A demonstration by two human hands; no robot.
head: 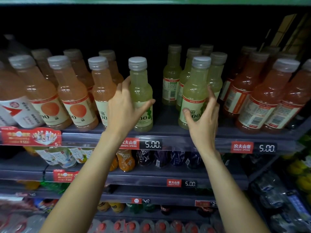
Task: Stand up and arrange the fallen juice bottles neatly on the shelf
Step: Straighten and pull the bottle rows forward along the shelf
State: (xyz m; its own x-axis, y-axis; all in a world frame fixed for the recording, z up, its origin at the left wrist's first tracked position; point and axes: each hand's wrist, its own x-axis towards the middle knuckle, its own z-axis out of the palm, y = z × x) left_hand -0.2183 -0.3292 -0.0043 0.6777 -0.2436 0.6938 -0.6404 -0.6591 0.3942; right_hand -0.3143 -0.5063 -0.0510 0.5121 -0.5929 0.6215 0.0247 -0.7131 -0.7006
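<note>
Presently, we record the following at the shelf (168, 132).

Left hand: our left hand (125, 106) is wrapped round the left green bottle (141, 91), thumb on the label side and fingers behind the shoulder.

Right hand: our right hand (204, 118) grips the right green bottle (195, 95), thumb on the label front, fingers reaching round the far side.

Position of bottles: both stand upright at the front edge of the top shelf, well apart, with an open gap between them; more green bottles (171, 81) stand behind the right one.

Risk, front edge: both bases sit near the lip; we judge that a pull toward us could tip a bottle off the shelf.

Risk, neighbours: the orange bottle (102, 88) stands just beside our left hand, and the red bottles (262, 101) lean close on the right; a sideways slide could knock them.

Risk, rear row: pushing the right bottle back may strike those behind it.

Appearance: clear plastic, narrow neck, grey ribbed cap, pale green juice, cream label with a red band at the top.

Task standing: we see no bottle lying down here; spacing and label facing appear to remain.
</note>
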